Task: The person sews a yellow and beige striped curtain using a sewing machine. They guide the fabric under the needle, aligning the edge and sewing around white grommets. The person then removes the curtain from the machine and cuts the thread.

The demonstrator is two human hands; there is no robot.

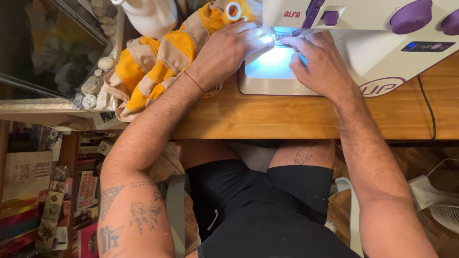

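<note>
Head view: cream-and-purple plastic sewing machine sat at the far right of the light wooden tabletop, its lit bed glowing pale blue under the needle area. Orange-and-beige striped fabric garment lay bunched left of the machine, one end fed in under the machine head.

Left hand lay palm down on the garment, fingers stretched flat and together toward the needle area, pressing the cloth onto the bed. Not gripping, just holding it flat. Thin red cord bracelet on that wrist.

Right hand rested on the bed's right side, fingers loosely curled, fingertips pinching or steadying the cloth edge right at the needle; couldn't tell which, glare hid the contact. The two hands' fingertips were nearly touching.

Left of the table: glass tank with grey pebbles along its edge. Near left: shelves of books. Black cable ran across the table's right end. White fan on the wood floor, near right.
</note>
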